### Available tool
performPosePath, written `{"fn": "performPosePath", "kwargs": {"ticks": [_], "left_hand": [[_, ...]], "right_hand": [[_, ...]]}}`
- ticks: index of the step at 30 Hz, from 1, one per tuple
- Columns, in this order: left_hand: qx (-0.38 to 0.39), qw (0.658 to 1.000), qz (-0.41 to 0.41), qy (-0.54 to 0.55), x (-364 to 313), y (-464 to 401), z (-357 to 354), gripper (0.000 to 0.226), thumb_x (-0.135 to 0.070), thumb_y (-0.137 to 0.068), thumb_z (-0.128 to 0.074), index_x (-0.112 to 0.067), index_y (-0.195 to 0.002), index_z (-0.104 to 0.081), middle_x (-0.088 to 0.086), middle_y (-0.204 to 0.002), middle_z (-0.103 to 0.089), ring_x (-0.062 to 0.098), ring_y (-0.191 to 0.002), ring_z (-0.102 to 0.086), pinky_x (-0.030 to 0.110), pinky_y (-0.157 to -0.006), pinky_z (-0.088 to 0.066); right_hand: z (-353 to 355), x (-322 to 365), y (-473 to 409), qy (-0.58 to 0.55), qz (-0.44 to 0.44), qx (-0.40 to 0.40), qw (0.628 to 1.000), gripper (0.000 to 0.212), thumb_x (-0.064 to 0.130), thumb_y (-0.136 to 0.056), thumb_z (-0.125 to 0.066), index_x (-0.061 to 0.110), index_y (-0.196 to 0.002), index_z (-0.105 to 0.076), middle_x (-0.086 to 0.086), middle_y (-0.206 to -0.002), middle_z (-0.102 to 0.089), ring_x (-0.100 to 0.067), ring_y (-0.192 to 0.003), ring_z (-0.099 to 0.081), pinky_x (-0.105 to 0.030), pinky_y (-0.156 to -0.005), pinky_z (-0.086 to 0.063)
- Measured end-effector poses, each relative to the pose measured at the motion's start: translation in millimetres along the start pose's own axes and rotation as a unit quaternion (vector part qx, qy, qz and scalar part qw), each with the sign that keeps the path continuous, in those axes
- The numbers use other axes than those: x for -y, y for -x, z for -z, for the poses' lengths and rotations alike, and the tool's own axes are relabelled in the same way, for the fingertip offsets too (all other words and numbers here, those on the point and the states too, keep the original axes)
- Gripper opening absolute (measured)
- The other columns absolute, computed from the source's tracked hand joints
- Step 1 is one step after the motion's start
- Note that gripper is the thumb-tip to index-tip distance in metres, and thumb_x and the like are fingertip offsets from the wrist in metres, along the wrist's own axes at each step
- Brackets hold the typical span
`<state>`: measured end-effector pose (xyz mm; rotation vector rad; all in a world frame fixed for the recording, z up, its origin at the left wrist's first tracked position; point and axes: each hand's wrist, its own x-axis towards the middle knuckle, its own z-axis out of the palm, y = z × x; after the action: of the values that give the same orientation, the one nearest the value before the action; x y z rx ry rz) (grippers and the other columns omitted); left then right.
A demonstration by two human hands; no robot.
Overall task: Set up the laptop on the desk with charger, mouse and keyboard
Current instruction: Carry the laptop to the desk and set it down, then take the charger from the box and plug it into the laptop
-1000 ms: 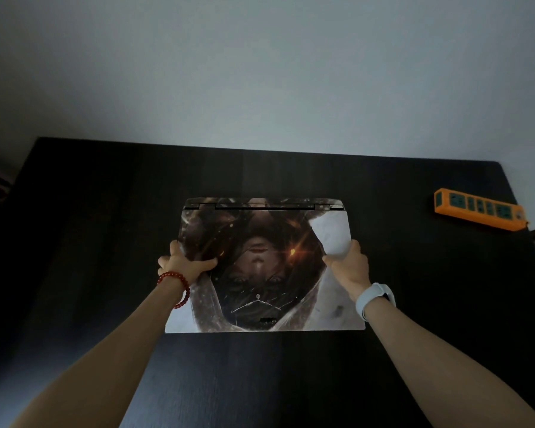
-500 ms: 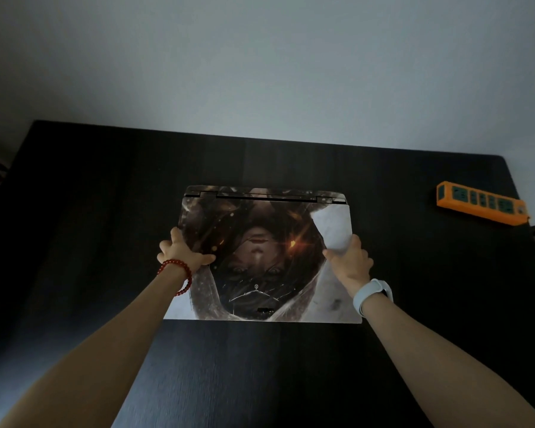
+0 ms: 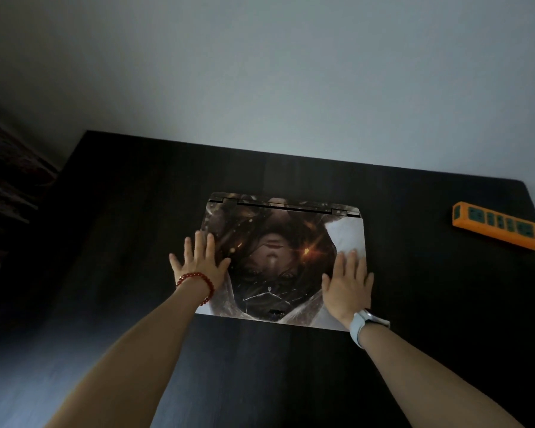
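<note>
Orange power strip (image 3: 501,226) at 3 o'clock on desk (image 3: 121,211), well apart. Closed laptop (image 3: 283,239) mid-desk. Left hand (image 3: 198,264) and right hand (image 3: 349,282) flat on lid, fingers (image 3: 200,245) spread, gripping nothing.

No words, numbers or brand names can be read anywhere. The picture-covered lid of the closed laptop (image 3: 283,261) carries a small dark mark near its front edge. It is too small to make out.

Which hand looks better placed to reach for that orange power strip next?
The right hand, probably. The orange power strip lies at the desk's far right, on that hand's side. The left hand rests open on the closed laptop's opposite edge.
</note>
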<state>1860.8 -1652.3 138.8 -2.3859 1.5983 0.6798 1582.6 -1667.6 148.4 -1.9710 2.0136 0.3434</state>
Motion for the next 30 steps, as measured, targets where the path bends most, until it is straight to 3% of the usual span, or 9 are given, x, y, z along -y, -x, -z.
{"fn": "performPosePath", "kwargs": {"ticks": [3,8,12,18,23,26,30], "left_hand": [[0.003,0.999,-0.004,0.039,4.6,4.9,4.7,0.063,-0.053,-0.093,-0.022,-0.030,-0.145,0.005,0.001,-0.156,0.012,0.029,-0.143,0.010,0.059,-0.112,0.000],[-0.073,0.989,0.026,0.125,40.1,52.9,5.2,0.061,-0.046,-0.093,-0.034,-0.027,-0.145,-0.011,0.004,-0.157,-0.003,0.026,-0.144,-0.002,0.053,-0.115,-0.002],[-0.157,0.963,0.085,0.202,98.3,116.3,1.4,0.050,-0.036,-0.092,-0.044,-0.020,-0.139,-0.036,0.008,-0.150,-0.028,0.027,-0.137,-0.028,0.046,-0.113,-0.022],[-0.201,0.918,0.188,0.285,197.6,229.2,-32.5,0.033,-0.027,-0.090,-0.047,-0.015,-0.119,-0.057,0.010,-0.123,-0.058,0.029,-0.115,-0.051,0.039,-0.097,-0.042],[-0.230,0.867,0.285,0.339,290.4,347.1,-90.0,0.026,-0.026,-0.088,-0.049,-0.017,-0.107,-0.064,0.008,-0.111,-0.063,0.029,-0.105,-0.058,0.036,-0.089,-0.046],[-0.242,0.824,0.349,0.375,355.8,427.7,-137.5,0.027,-0.024,-0.088,-0.049,-0.017,-0.109,-0.063,0.007,-0.113,-0.065,0.025,-0.107,-0.059,0.033,-0.091,-0.045],[-0.249,0.751,0.441,0.425,416.6,519.6,-189.9,0.031,-0.026,-0.090,-0.049,-0.014,-0.116,-0.060,0.006,-0.118,-0.065,0.021,-0.108,-0.060,0.028,-0.091,-0.044]], "right_hand": [[2.4,7.9,6.4,0.024,0.033,-0.007,0.999,0.062,0.043,-0.095,-0.030,0.015,-0.147,-0.011,-0.017,-0.156,-0.009,-0.036,-0.143,-0.010,-0.051,-0.115,-0.018],[17.2,71.3,35.6,-0.061,0.159,-0.006,0.985,0.052,0.034,-0.096,-0.036,0.017,-0.143,-0.025,-0.012,-0.151,-0.027,-0.029,-0.140,-0.024,-0.049,-0.114,-0.023],[17.2,131.8,78.8,-0.112,0.278,0.014,0.954,0.042,0.025,-0.094,-0.040,0.013,-0.134,-0.042,-0.009,-0.134,-0.051,-0.026,-0.123,-0.047,-0.039,-0.101,-0.040],[-5.9,214.9,172.0,-0.136,0.387,0.121,0.904,0.035,0.017,-0.094,-0.039,0.013,-0.126,-0.051,-0.008,-0.124,-0.059,-0.025,-0.113,-0.054,-0.034,-0.092,-0.044],[-58.4,281.2,280.9,-0.114,0.448,0.170,0.870,0.033,0.016,-0.093,-0.039,0.013,-0.121,-0.056,-0.010,-0.114,-0.064,-0.029,-0.106,-0.057,-0.034,-0.085,-0.044],[-103.1,320.9,359.7,-0.091,0.479,0.221,0.844,0.032,0.017,-0.093,-0.039,0.015,-0.120,-0.057,0.002,-0.083,-0.059,-0.021,-0.082,-0.055,-0.026,-0.070,-0.041],[-151.0,365.3,443.0,-0.045,0.523,0.286,0.801,0.033,0.020,-0.095,-0.038,0.018,-0.123,-0.055,0.002,-0.088,-0.056,-0.007,-0.062,-0.045,-0.023,-0.057,-0.037]]}}
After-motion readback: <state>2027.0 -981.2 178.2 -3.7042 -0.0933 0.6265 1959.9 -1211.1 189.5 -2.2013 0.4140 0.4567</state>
